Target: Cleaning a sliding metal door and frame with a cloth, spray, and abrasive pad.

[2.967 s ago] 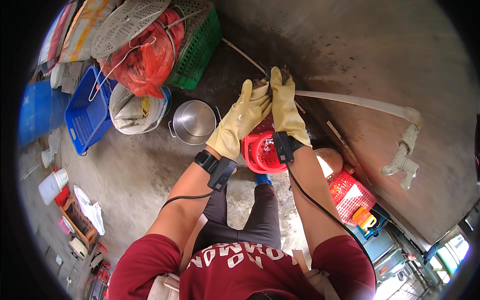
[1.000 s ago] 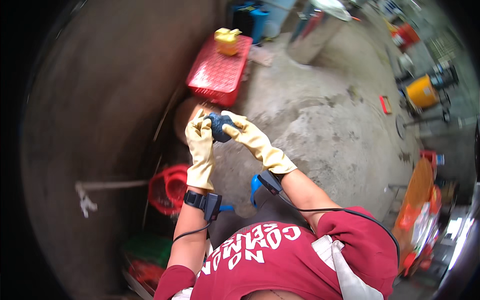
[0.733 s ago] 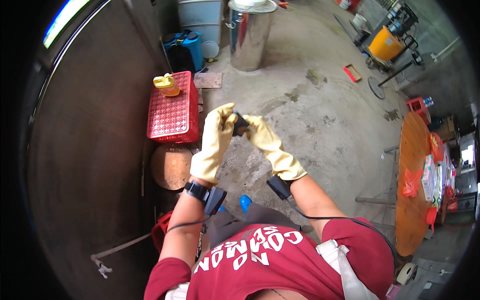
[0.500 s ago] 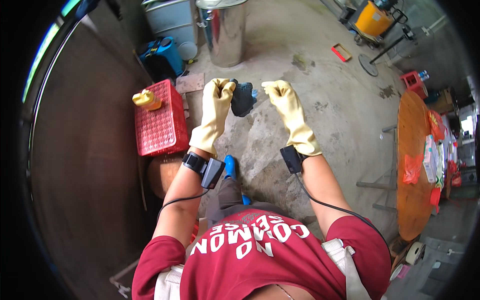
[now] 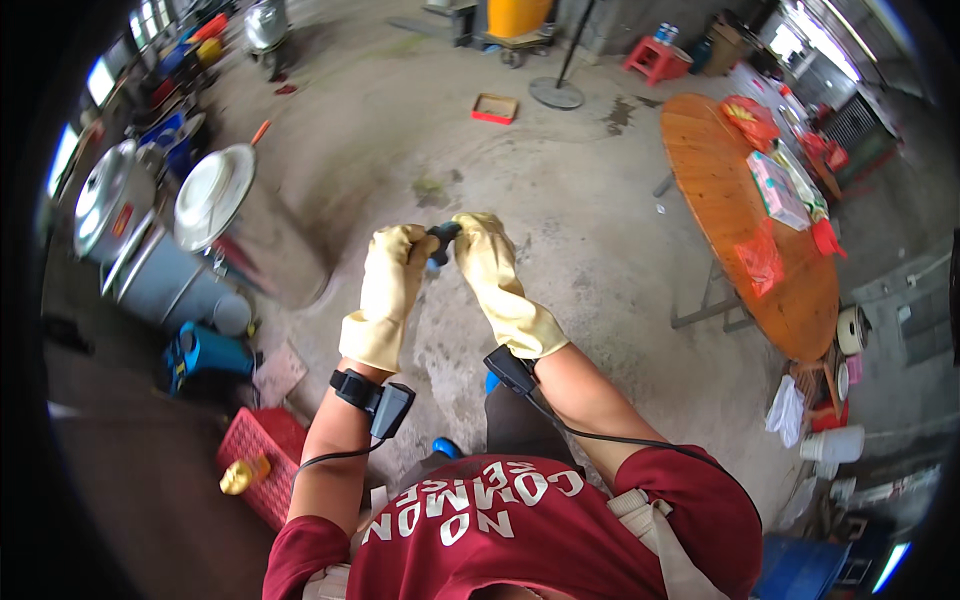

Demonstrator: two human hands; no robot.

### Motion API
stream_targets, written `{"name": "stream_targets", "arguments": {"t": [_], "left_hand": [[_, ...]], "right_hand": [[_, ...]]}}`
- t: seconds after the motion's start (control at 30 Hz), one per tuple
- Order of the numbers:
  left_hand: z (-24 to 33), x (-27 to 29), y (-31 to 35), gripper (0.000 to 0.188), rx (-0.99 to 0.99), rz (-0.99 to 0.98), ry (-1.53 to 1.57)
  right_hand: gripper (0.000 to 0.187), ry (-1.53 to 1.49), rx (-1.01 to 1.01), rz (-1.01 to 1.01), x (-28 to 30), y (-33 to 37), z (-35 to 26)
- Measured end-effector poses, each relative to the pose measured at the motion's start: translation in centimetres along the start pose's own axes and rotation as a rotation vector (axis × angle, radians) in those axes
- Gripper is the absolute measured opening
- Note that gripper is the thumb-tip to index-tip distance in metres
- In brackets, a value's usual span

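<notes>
A: On a clock face centred on the handled item, how are the hands arranged?

B: A small dark piece [image 5: 443, 237], blue along its lower part, is held between the two above the concrete floor [image 5: 590, 250]; its exact kind cannot be told. The left hand [image 5: 397, 262], at 8 o'clock, is closed with its fingertips gripping one side. The right hand [image 5: 484, 252], at 4 o'clock, has its fingers curled in and pinches the opposite side. Both wear cream rubber gloves with long cuffs.

A: Which objects surround them?

B: At 3 o'clock stands an oval wooden table [image 5: 700, 180], bearing a red plastic bag [image 5: 750, 122] and a pastel carton [image 5: 778, 190]. At 1 o'clock lies a shallow red-edged tray [image 5: 495, 108], with the round base of a pole stand [image 5: 557, 94] just beyond it. At 9 o'clock is a tall, lidded metal drum [image 5: 270, 245].

A: And lower on the dial?

B: At 8 o'clock, a blue tank [image 5: 212, 355]; between 7 and 8, a red plastic crate [image 5: 268, 435] with a yellow jug [image 5: 243, 474] on it; at 6, a blue boot [image 5: 447, 447].
</notes>
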State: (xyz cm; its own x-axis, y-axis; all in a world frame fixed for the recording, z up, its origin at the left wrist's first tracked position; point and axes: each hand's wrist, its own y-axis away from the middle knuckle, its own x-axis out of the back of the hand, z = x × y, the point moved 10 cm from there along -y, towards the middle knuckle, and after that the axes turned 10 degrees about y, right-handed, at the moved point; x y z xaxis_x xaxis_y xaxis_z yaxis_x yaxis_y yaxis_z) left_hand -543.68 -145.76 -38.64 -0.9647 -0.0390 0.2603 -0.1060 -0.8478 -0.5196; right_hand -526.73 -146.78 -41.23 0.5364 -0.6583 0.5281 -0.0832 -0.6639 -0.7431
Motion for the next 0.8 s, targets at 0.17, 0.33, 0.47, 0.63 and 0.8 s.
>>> {"name": "stream_targets", "arguments": {"t": [0.17,0.33,0.47,0.63,0.8], "left_hand": [[-2.6,-15.7,-7.0,0.003,0.122,-0.385,0.274],[-4.2,-27.0,-13.3,0.011,0.256,-0.789,0.677],[-11.7,-29.0,-20.8,0.016,0.280,-0.873,0.438],[-32.1,-24.0,-26.4,0.008,0.640,-0.389,0.312],[-56.7,-16.0,-20.5,0.014,0.832,-0.381,0.379]], "right_hand": [[0.022,-1.008,-0.657,-0.017,0.4,-5.3,14.8],[0.021,-1.290,-0.728,0.196,1.5,-10.4,26.9],[0.023,-1.136,-0.751,0.305,4.9,-15.2,36.4],[0.028,-0.855,-0.778,0.398,6.8,-19.3,48.3],[0.032,-0.521,-0.754,0.349,4.5,-24.6,58.0]]}}
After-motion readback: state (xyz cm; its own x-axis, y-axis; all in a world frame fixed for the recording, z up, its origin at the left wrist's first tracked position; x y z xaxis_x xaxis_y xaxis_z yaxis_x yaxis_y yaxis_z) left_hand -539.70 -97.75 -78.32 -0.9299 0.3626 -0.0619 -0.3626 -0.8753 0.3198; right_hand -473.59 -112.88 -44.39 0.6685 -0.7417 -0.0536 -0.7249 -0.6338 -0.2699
